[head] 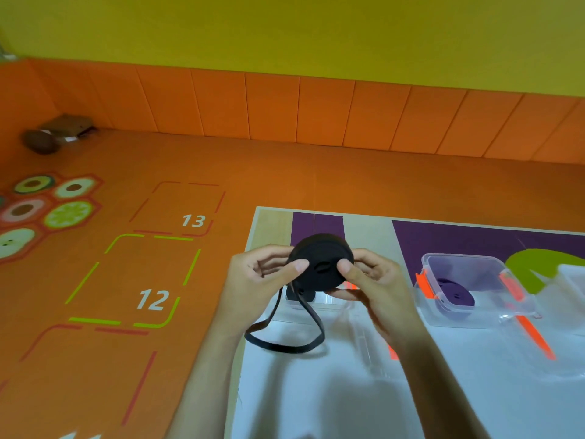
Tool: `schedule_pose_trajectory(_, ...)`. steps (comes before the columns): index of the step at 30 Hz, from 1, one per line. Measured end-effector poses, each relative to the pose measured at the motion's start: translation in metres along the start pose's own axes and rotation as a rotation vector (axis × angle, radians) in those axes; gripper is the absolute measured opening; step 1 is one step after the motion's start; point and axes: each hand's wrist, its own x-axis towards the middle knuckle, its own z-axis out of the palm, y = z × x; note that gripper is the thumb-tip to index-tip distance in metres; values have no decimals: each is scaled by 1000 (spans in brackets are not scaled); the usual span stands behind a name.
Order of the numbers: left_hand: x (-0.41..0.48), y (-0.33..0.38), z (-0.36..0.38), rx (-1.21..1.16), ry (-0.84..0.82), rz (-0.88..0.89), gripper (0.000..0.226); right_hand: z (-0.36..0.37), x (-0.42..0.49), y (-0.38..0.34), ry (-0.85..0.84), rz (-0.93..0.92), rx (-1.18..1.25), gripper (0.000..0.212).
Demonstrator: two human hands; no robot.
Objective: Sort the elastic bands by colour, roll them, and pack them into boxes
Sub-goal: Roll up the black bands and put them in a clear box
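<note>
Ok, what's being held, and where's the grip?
The black band roll, held at opposite edges: left hand on its left side, right hand on its right, thumbs on the flat face. Its loose tail hangs down.

The black band roll (321, 263) looks matt woven cloth; the right box (468, 289) is clear glossy plastic with orange clips.

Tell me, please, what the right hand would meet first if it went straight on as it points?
The right hand points leftward, onto the black roll it grips; beyond that, probably the left hand on the roll's other edge.
</note>
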Motion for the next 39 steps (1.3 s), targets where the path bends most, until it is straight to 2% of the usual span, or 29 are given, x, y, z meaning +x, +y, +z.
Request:
schedule_pose_trajectory(6, -2, 4, -5, 170, -183, -30, 18, -17, 5, -35, -130, -6, -291, 23)
schedule_pose_trajectory(11, 0, 9, -5, 133, -240, -34, 18, -24, 12, -55, -272, 54, -498, 21)
schedule_pose_trajectory(13, 1, 9, -1, 70, -208, -9, 21, -23, 11, -56, -238, 19, -458, 19)
schedule_pose_trajectory(17, 0, 0, 3, -41, -65, 17, 24, -21, 7, -51, -38, -97, -284, 18)
schedule_pose_trajectory(19, -2, -4, 3, -60, -24, 12, 24, -23, 6, -46, 7, -125, -244, 20)
schedule_pose_trajectory(26, -1, -3, 0, -118, 9, -22, 27, -20, 5, -18, -104, -10, -177, 16)
schedule_pose_trajectory(30, -3, -4, -4, -6, -80, -30, 20, -24, 9, -19, -282, 71, -533, 19)
schedule_pose_trajectory(32, -4, -3, -1, 25, -140, -49, 20, -21, 10, -18, -303, 78, -599, 23)
schedule_pose_trajectory(35, -2, -1, 1, -16, -157, -124, 17, -17, 6, -15, -224, 51, -432, 20)
schedule_pose_trajectory(39, -2, -3, 2, -109, -47, -180, 22, -14, 2, -3, -30, -14, -194, 23)
